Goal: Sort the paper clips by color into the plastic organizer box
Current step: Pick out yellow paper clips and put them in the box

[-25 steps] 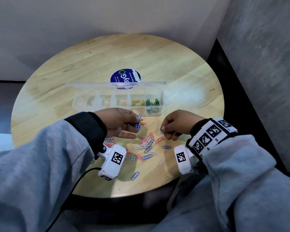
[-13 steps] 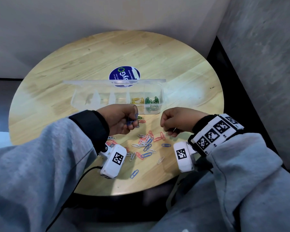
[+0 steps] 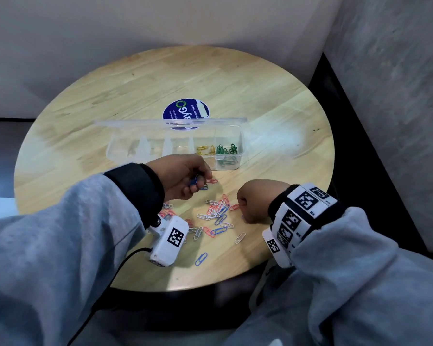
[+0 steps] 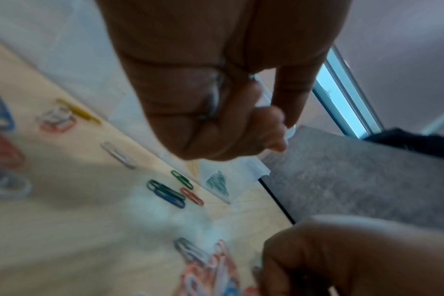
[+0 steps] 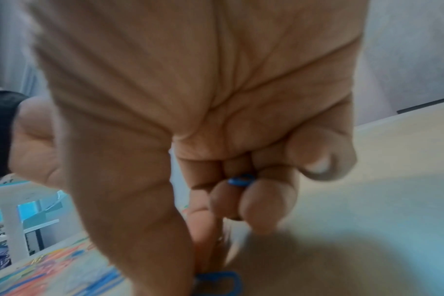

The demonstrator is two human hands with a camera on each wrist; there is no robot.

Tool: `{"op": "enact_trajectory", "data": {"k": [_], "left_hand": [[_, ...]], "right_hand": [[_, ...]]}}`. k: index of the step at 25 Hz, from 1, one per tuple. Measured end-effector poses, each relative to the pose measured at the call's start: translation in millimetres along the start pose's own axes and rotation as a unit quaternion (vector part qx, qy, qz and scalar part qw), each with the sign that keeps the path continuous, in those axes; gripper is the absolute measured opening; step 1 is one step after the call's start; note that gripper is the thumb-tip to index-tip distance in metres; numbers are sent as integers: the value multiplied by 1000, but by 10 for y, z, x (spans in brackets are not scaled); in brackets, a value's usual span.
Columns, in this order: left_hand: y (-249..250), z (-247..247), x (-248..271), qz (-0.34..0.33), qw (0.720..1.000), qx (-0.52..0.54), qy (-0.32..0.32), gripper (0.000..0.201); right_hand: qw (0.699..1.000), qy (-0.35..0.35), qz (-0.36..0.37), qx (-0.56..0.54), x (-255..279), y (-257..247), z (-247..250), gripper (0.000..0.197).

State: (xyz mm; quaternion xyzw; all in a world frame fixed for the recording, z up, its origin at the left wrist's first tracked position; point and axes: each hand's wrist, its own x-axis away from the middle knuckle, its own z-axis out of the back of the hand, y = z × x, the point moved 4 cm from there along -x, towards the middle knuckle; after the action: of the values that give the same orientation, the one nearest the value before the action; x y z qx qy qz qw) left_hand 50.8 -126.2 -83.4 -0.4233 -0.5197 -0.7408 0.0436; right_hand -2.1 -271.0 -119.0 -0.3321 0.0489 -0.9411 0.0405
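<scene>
A clear plastic organizer box (image 3: 115, 148) with its lid up stands mid-table; yellow clips (image 3: 203, 149) and green clips (image 3: 226, 149) lie in its two rightmost compartments. Loose red, blue and white paper clips (image 3: 218, 216) lie scattered in front of it. My left hand (image 3: 185, 177) hovers just before the box, curled around blue clips (image 3: 193, 181). My right hand (image 3: 253, 202) is down at the right edge of the pile, fingers curled, with a blue clip (image 5: 241, 180) held in them and another blue clip (image 5: 217, 282) under its fingertips.
The round wooden table (image 3: 273, 101) bears a blue round sticker (image 3: 185, 111) behind the box. A single blue clip (image 3: 201, 258) lies near the table's front edge. A grey wall (image 3: 390, 96) rises close on the right.
My right hand lifted off the pile, then dropped back to its right edge. My left hand curled its fingers in around the blue clips and stayed near the box.
</scene>
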Motion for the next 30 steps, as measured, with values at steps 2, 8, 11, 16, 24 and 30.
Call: {"op": "enact_trajectory", "data": {"k": [2,8,11,16,24,30], "left_hand": [[-2,13,-27,-22,986,-165,28,21],[-87,-143,73,-74,859,-506,-5,13],[-177,-289,92,-81,825,-558,-42,13],[-247,-428,62,-74,791,-607,-10,21],[-285,-459,51,-62,816,-575,5,7],[-229,-73,96,-31,934,-354,-28,25]], "right_hand": [[1000,-10,-1,-13,-12,-9,8,11],[971,4,21,-239,69,74,140,17],[925,-7,26,-379,-1,99,125,16],[921,-10,9,-390,-51,87,108,24],[981,55,38,-182,39,-129,149,9],[993,68,40,-89,-27,-263,151,14]]}}
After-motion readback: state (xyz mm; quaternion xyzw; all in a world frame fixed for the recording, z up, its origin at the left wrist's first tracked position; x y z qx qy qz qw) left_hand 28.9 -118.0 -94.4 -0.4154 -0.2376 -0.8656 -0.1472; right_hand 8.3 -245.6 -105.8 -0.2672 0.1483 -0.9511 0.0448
